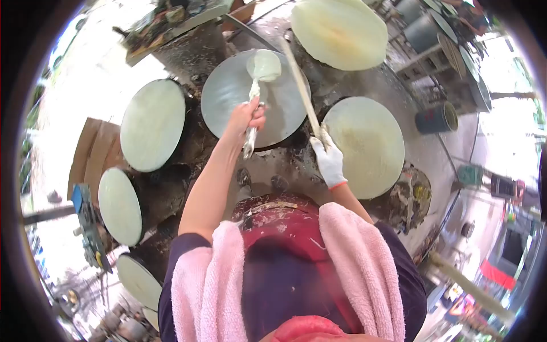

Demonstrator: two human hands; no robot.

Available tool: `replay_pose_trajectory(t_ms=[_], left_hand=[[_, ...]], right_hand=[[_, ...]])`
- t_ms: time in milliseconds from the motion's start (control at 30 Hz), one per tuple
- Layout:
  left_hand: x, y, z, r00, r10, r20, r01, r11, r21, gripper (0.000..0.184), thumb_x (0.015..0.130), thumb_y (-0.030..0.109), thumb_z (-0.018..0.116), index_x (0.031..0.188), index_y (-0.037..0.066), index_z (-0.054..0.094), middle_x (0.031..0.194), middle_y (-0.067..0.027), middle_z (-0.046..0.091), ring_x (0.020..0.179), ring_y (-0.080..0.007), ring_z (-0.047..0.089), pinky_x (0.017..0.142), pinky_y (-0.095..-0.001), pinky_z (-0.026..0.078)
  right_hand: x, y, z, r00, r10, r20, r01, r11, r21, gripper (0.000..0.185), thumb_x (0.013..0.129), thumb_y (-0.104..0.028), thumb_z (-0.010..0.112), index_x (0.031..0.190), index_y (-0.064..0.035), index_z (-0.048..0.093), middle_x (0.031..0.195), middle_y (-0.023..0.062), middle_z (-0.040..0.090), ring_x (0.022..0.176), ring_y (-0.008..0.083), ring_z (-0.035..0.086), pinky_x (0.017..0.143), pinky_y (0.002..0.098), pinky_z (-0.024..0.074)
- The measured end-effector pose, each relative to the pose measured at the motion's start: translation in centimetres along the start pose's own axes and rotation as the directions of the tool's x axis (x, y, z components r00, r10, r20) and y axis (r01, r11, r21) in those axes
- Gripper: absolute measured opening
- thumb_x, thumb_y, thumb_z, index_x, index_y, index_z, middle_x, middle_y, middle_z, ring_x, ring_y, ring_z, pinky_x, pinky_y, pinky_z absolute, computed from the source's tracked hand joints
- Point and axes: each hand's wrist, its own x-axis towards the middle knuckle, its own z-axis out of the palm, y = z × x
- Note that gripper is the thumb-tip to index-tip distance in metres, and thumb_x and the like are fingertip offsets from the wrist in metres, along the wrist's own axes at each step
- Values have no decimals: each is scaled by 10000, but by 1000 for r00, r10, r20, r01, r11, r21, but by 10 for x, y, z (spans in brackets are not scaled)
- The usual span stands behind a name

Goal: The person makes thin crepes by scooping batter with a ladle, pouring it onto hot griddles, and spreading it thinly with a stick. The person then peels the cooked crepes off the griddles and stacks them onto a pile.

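My bare left hand is closed round the handle of a ladle, whose bowl is coated in pale, wet batter. The bowl is over the far part of a round grey griddle; whether it touches the surface I cannot tell. My right hand, in a white glove, grips one end of a long wooden stick. The stick slants away past the right side of the griddle. Beside that hand lies another round griddle, covered with a thin pale sheet.
More round pale discs stand at the left, lower left and far right, the last browned in its middle. A cluttered stand is at the far left. A dark bucket sits on the floor at the right.
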Motion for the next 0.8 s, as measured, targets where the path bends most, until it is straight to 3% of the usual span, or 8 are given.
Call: replay_pose_trajectory(t_ms=[100, 200, 300, 367, 433, 533, 667, 800], left_hand=[[60, -24, -7, 993, 74, -88, -66, 993, 93, 340, 1001, 302, 535, 864, -9, 553, 624, 19, 451, 440, -76, 394, 458, -266, 325], [89, -36, -45, 945, 278, -170, -89, 724, 684, 307, 933, 251, 608, 834, -34, 549, 723, -149, 593, 619, -296, 585, 573, -418, 435], [66, -8, -73, 803, 596, -26, -223, 341, 913, 281, 910, 200, 579, 983, -68, 537, 842, -271, 627, 848, -463, 608, 736, -491, 469], [55, 23, -102, 780, 625, -39, -230, 345, 910, 288, 935, 192, 536, 1061, -68, 522, 893, -287, 622, 876, -469, 605, 741, -483, 474], [39, 49, -119, 604, 795, 60, -401, 238, 885, 265, 957, 189, 502, 1068, -52, 520, 912, -278, 612, 869, -449, 608, 726, -487, 469], [32, 59, -181, 762, 645, -52, -290, 413, 863, 224, 965, 164, 507, 1052, -42, 520, 823, -182, 608, 744, -313, 603, 666, -412, 469], [-8, 71, -193, 928, 309, -207, -169, 846, 505, 131, 994, 144, 490, 934, 28, 507, 638, -3, 479, 496, -99, 447, 447, -267, 377], [-36, 59, -201, 922, 278, -268, -128, 875, 468, 152, 1009, 140, 474, 870, 80, 460, 605, 65, 376, 452, -18, 328, 386, -204, 273]], right_hand=[[-1, 1, 45, 997, 66, -52, -83, 811, -579, 601, 939, -442, 547, 1466, -192, 402, 856, 201, 636, 760, 405, 629, 719, 471, 508], [-6, 2, 73, 972, 192, -137, -232, 690, -685, 604, 946, -435, 530, 1467, -168, 385, 856, 204, 640, 757, 396, 641, 692, 478, 508], [-6, 6, 96, 973, 132, -187, -221, 757, -615, 644, 934, -456, 530, 1475, -149, 364, 766, 158, 621, 639, 363, 629, 621, 455, 503], [1, 8, 131, 959, 230, -165, -224, 973, 57, 463, 912, -362, 602, 1271, -70, 602, 800, 194, 677, 765, 325, 674, 647, 406, 501], [3, -45, 136, 802, 582, 136, -594, 753, 282, 457, 897, -338, 641, 1254, -55, 611, 892, 174, 709, 809, 260, 689, 708, 359, 512], [-5, -30, 121, 986, 68, -154, -92, 984, -154, 466, 903, -332, 645, 1282, -66, 595, 927, 132, 721, 799, 203, 672, 764, 315, 514], [4, 24, 118, 946, 285, -157, -253, 947, 198, 535, 918, -263, 659, 1347, 23, 517, 1041, 137, 698, 946, 143, 636, 845, 230, 489], [25, -20, 132, 890, 440, 119, -455, 859, 236, 477, 911, -257, 666, 1273, 39, 571, 1064, 116, 696, 952, 127, 630, 841, 239, 489]])
